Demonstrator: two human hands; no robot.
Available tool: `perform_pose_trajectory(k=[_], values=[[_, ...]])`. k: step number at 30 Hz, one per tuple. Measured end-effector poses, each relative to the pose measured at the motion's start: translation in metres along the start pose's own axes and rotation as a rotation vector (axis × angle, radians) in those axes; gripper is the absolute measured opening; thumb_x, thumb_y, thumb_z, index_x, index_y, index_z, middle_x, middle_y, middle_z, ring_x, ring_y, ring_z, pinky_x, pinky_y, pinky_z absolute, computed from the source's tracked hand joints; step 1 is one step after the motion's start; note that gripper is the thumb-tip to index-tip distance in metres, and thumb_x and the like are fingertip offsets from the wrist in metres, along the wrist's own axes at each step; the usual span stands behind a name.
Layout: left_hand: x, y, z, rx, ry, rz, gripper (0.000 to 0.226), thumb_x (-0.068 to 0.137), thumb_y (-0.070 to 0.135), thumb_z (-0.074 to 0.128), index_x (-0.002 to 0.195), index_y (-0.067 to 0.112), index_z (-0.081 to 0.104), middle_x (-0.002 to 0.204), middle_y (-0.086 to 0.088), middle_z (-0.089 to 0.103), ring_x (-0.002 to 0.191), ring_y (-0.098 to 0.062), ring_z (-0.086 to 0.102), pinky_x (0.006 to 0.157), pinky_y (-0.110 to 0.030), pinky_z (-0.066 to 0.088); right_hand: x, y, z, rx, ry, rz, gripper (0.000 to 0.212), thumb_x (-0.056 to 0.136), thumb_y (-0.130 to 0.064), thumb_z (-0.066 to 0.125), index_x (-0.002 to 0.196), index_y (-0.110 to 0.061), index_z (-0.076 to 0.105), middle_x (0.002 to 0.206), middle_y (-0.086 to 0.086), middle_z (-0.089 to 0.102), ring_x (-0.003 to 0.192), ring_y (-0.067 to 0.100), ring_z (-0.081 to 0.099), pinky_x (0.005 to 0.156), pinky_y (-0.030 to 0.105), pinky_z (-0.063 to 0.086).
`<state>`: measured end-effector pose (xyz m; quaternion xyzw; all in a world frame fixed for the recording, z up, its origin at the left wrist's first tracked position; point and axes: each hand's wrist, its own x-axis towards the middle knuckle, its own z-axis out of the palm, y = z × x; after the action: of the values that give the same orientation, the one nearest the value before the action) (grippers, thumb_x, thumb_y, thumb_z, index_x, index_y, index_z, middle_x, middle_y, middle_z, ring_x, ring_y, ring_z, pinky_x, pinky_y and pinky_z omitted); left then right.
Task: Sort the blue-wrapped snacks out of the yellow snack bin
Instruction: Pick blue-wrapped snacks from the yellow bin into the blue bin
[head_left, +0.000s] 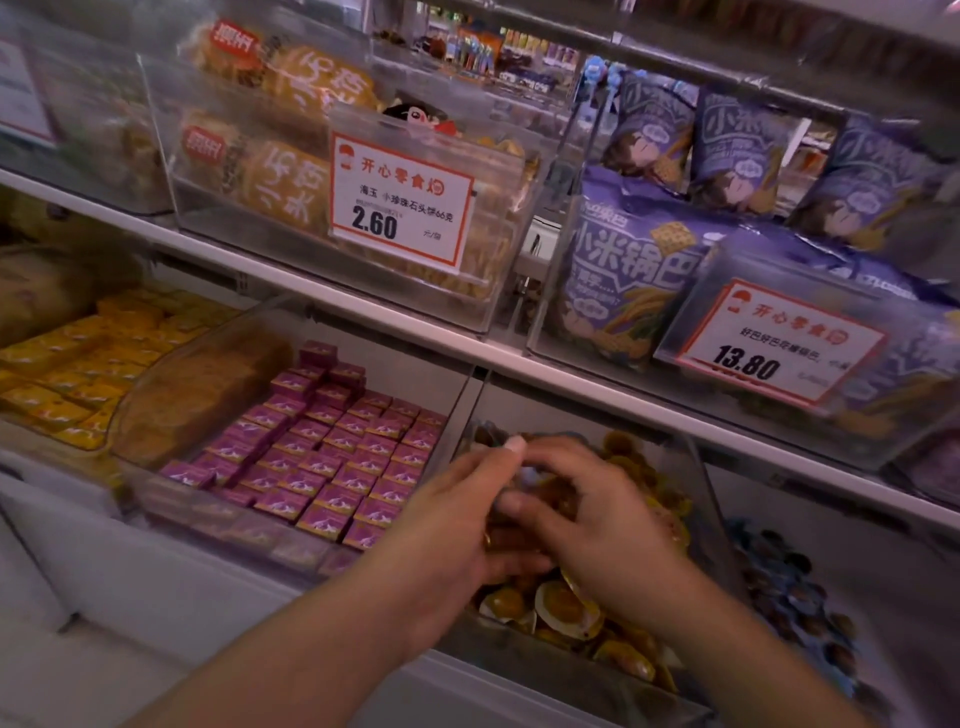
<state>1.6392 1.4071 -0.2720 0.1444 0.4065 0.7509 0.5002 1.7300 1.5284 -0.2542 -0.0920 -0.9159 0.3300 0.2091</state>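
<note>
Landmark: the yellow snack bin (698, 470), a clear-walled bin on the lower shelf, filled with round yellow-wrapped snacks (563, 608). Its front wall is motion-blurred and its bottom edge is hard to trace.

Above the bin, the upper shelf carries purple bags (628, 270) behind a 13.80 price tag (774, 345) — the rightmost bags are cut off by the frame edge. Up and left of the bin, orange-labelled packs (283, 176) sit behind a 2.60 tag (402, 200). Left of the bin, a tray of purple boxes (332, 457); further left, yellow boxes (72, 364), smeared. Right of the bin, a neighbouring bin holds blue-wrapped snacks (800, 587), blurred and partly cut off.

Both hands are inside the bin over the pile. Left hand (467, 525): fingers curled down into the snacks, thumb raised — cannot tell if it grips anything. Right hand (597, 514): fingers bent and close together over something pale bluish (527, 474) between the two hands; too hidden to confirm a grip.
</note>
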Motion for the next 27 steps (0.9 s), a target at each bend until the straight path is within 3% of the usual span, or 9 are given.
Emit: perform_pose_trajectory(k=[3, 6, 8, 10, 12, 18, 22, 24, 27], values=[[0.003, 0.003, -0.003, -0.026, 0.095, 0.033, 0.026, 0.096, 0.017, 0.058, 0.116, 0.001, 0.063, 0.09, -0.017, 0.066, 0.064, -0.022, 0.064, 0.048, -0.027, 0.049, 0.002, 0.003, -0.008, -0.161, 0.06, 0.01, 0.032, 0.089, -0.047, 0.063, 0.117, -0.034, 0.067, 0.114, -0.016, 0.064, 0.112, 0.001, 0.056, 0.096, 0.021, 0.044], [0.002, 0.007, -0.004, 0.066, 0.143, 0.085, 0.023, 0.097, 0.015, 0.058, 0.114, 0.001, 0.063, 0.084, -0.015, 0.068, 0.063, -0.024, 0.063, 0.047, -0.028, 0.048, -0.007, 0.017, -0.028, 0.022, 0.153, 0.16, 0.014, 0.095, -0.042, 0.057, 0.098, -0.039, 0.071, 0.092, -0.017, 0.072, 0.087, -0.001, 0.066, 0.076, 0.023, 0.054], [0.002, 0.009, -0.004, 0.111, 0.156, 0.113, 0.022, 0.096, 0.015, 0.059, 0.112, 0.002, 0.064, 0.083, -0.014, 0.069, 0.062, -0.024, 0.063, 0.047, -0.028, 0.048, -0.015, 0.028, -0.032, -0.233, -0.067, 0.211, 0.013, 0.092, -0.046, 0.055, 0.093, -0.042, 0.068, 0.086, -0.013, 0.069, 0.079, 0.001, 0.062, 0.069, 0.027, 0.051], [0.002, 0.012, -0.004, 0.127, 0.168, 0.125, 0.021, 0.095, 0.015, 0.058, 0.111, 0.002, 0.065, 0.083, -0.014, 0.069, 0.061, -0.024, 0.062, 0.047, -0.028, 0.047, -0.024, 0.039, -0.022, -0.61, -0.35, 0.219, 0.039, 0.081, -0.061, 0.046, 0.113, -0.044, 0.063, 0.11, -0.019, 0.062, 0.109, 0.006, 0.051, 0.088, 0.034, 0.045], [0.002, 0.012, -0.004, 0.132, 0.172, 0.134, 0.021, 0.095, 0.014, 0.058, 0.11, 0.002, 0.065, 0.083, -0.015, 0.069, 0.06, -0.025, 0.062, 0.047, -0.028, 0.048, -0.027, 0.044, -0.006, -0.738, -0.445, 0.258, 0.061, 0.079, -0.07, 0.038, 0.132, -0.043, 0.05, 0.134, -0.018, 0.048, 0.132, 0.017, 0.03, 0.108, 0.042, 0.03], [0.002, 0.004, -0.008, 0.237, 0.166, 0.168, 0.014, 0.095, 0.014, 0.06, 0.104, 0.01, 0.069, 0.094, -0.018, 0.072, 0.069, -0.029, 0.07, 0.054, -0.031, 0.056, -0.016, 0.04, 0.008, -0.641, -0.104, 0.161, 0.031, 0.078, -0.054, 0.064, 0.105, -0.041, 0.069, 0.101, -0.019, 0.064, 0.109, 0.012, 0.048, 0.099, 0.039, 0.038], [0.009, -0.008, -0.005, 0.375, 0.19, 0.289, 0.014, 0.094, 0.016, 0.063, 0.098, 0.026, 0.071, 0.099, -0.008, 0.072, 0.085, -0.023, 0.074, 0.075, -0.036, 0.061, -0.032, 0.037, -0.005, -0.214, 0.341, 0.201, 0.034, 0.076, -0.027, 0.082, 0.107, -0.034, 0.072, 0.105, -0.015, 0.064, 0.1, 0.004, 0.061, 0.087, 0.014, 0.045], [0.012, -0.018, -0.001, 0.579, 0.205, 0.436, 0.017, 0.094, 0.023, 0.063, 0.102, 0.037, 0.067, 0.096, 0.004, 0.072, 0.086, -0.015, 0.072, 0.076, -0.028, 0.059, -0.044, 0.03, -0.016, 0.101, 0.492, 0.348, 0.033, 0.076, -0.031, 0.082, 0.107, -0.032, 0.073, 0.107, -0.013, 0.07, 0.1, 0.005, 0.067, 0.089, 0.023, 0.052], [0.013, -0.034, 0.014, 0.84, 0.173, 0.64, 0.023, 0.094, 0.034, 0.057, 0.116, 0.042, 0.058, 0.101, 0.02, 0.067, 0.089, 0.002, 0.065, 0.074, -0.013, 0.05, -0.049, 0.015, -0.015, 0.978, 0.475, 0.635, 0.034, 0.075, -0.028, 0.077, 0.107, -0.017, 0.075, 0.108, 0.009, 0.074, 0.095, 0.021, 0.072, 0.081, 0.042, 0.06]])
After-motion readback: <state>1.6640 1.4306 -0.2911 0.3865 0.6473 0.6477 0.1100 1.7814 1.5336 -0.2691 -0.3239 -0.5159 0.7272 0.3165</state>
